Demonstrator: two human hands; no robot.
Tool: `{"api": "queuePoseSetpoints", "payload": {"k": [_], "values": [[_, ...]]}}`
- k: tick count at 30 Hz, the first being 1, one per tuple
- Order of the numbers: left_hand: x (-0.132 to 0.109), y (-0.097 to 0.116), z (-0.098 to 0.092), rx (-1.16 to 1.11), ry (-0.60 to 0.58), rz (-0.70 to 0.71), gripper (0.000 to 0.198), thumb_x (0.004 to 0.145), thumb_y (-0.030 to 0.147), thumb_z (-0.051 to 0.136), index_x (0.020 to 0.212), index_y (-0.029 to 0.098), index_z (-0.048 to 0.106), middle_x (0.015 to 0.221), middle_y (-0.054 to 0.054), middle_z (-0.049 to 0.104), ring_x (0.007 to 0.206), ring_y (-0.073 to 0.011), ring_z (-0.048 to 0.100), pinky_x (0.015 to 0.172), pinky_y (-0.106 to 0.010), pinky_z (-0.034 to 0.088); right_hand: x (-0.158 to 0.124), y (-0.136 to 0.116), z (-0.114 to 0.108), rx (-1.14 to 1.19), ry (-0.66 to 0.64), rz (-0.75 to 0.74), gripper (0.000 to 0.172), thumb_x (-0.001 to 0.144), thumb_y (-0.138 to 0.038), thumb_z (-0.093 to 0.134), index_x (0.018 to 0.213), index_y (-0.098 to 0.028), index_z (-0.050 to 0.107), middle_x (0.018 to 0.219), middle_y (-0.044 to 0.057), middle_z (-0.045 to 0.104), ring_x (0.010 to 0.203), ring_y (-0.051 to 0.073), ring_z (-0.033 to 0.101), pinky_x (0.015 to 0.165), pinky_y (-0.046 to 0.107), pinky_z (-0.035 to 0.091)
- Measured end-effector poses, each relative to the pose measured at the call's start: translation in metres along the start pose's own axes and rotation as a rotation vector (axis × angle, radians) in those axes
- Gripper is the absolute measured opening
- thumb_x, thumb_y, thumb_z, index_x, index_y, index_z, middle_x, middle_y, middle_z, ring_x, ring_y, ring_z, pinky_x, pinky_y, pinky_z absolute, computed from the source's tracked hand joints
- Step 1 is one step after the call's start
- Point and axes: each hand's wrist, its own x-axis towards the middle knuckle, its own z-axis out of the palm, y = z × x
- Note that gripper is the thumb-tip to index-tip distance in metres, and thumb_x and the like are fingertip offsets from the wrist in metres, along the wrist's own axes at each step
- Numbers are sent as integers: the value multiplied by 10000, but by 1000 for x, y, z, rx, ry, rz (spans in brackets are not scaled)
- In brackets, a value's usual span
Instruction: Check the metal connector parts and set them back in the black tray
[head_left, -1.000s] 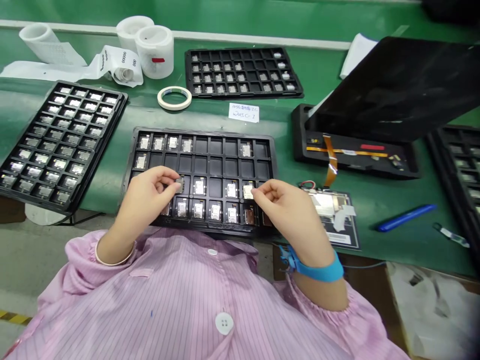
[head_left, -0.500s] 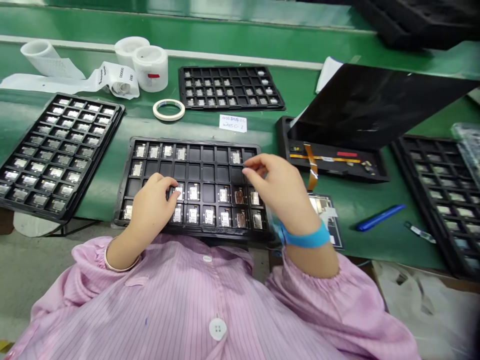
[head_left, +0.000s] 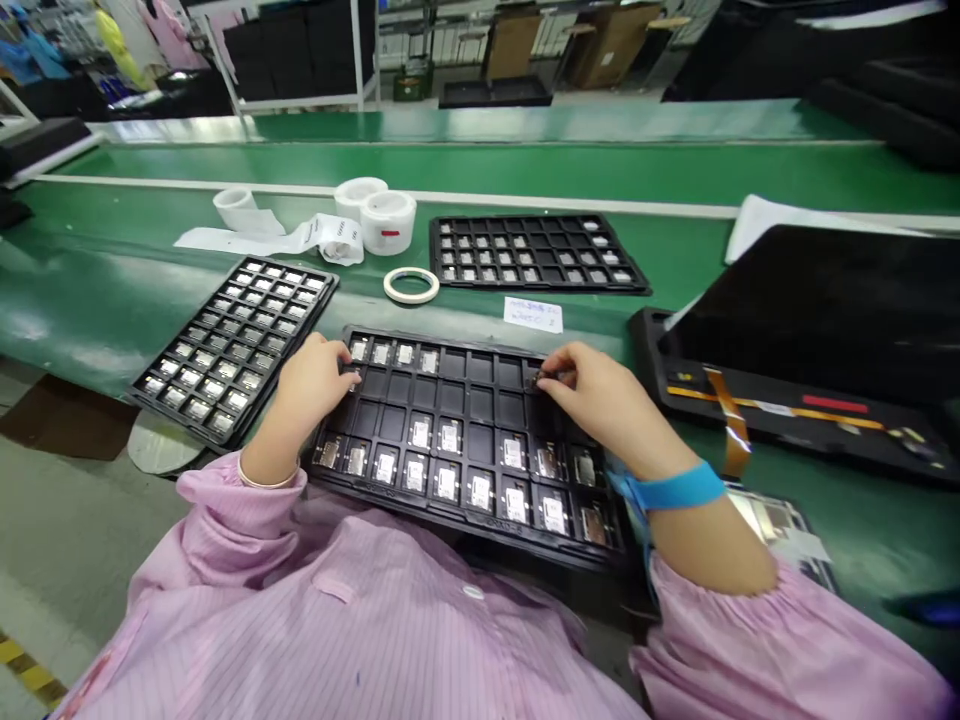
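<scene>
A black compartment tray lies in front of me, with small silver rectangular parts in several of its pockets. At its upper left, the thumb and forefinger of my left hand close on a small silver part in the second row, partly hidden by the fingers. My right hand is at the upper right of the same tray. Its thumb and forefinger pinch a small dark-edged part at a top-row pocket, mostly covered by the fingers.
A fuller black tray lies left, another tray behind. A tape ring, a handwritten label and clear rolls are at the back. Right stands an open black box with an orange flex cable.
The view has tilted up and turned left. My left hand has moved from the third row to the tray's upper-left part. My right fingers have closed on the upper-right part.
</scene>
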Motion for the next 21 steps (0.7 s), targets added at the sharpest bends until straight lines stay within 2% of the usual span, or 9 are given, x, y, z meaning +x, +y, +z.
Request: {"api": "queuePoseSetpoints", "payload": {"k": [2, 4, 7, 9, 12, 14, 18, 21], "values": [[2, -3, 6, -15, -17, 8, 230, 835, 312, 735, 1025, 183, 735, 1078, -95, 603, 910, -250, 648, 831, -351, 486, -3, -3, -1, 72, 17, 39, 169, 725, -209, 640, 880, -217, 572, 782, 53, 654, 703, 240, 608, 743, 415, 481], [3, -6, 10, -36, -33, 19, 224, 832, 317, 744, 1018, 191, 731, 1058, -82, 597, 882, -229, 648, 829, -336, 491, -10, -9, -5, 151, 57, 74, 273, 745, -277, 653, 998, -204, 582, 848, 87, 689, 770, 263, 645, 767, 430, 492], [4, -14, 12, -74, -55, 62, 183, 822, 304, 759, 973, 206, 729, 1027, -62, 591, 906, -212, 642, 876, -313, 486, -28, -27, -16, 268, 82, 98, 349, 761, -448, 680, 993, -193, 623, 898, 108, 711, 840, 276, 672, 786, 422, 518], [4, -19, 11, -96, -68, 99, 168, 821, 284, 757, 964, 205, 721, 1014, -56, 586, 919, -207, 637, 897, -308, 481, -46, -43, -24, 380, 51, 108, 355, 749, -515, 712, 900, -198, 655, 883, 88, 714, 813, 246, 670, 761, 378, 529], [5, -27, 13, -116, -74, 140, 139, 824, 279, 743, 921, 189, 699, 1006, -60, 572, 890, -212, 628, 896, -332, 484, -73, -66, -29, 630, 13, 145, 336, 708, -484, 804, 808, -201, 654, 821, 49, 692, 767, 191, 645, 699, 296, 516], [5, -30, 16, -124, -72, 163, 128, 831, 290, 726, 890, 185, 682, 1014, -62, 571, 902, -221, 624, 909, -348, 481, -89, -76, -28, 755, -38, 193, 332, 719, -456, 819, 786, -202, 616, 759, 27, 677, 694, 160, 629, 604, 251, 492], [4, -36, 22, -130, -48, 176, 281, 860, 352, 675, 1084, 182, 661, 1117, -83, 557, 880, -221, 613, 911, -378, 487, -110, -86, -20, 890, -206, 296, 357, 766, -463, 809, 811, -200, 572, 615, -6, 641, 526, 126, 576, 488, 228, 457], [3, -39, 22, -125, -65, 188, 303, 876, 400, 640, 1091, 188, 670, 1141, -90, 525, 795, -197, 596, 895, -393, 493, -121, -90, -16, 961, -230, 313, 352, 792, -471, 800, 902, -186, 624, 606, -10, 644, 507, 121, 576, 496, 240, 494]]}}
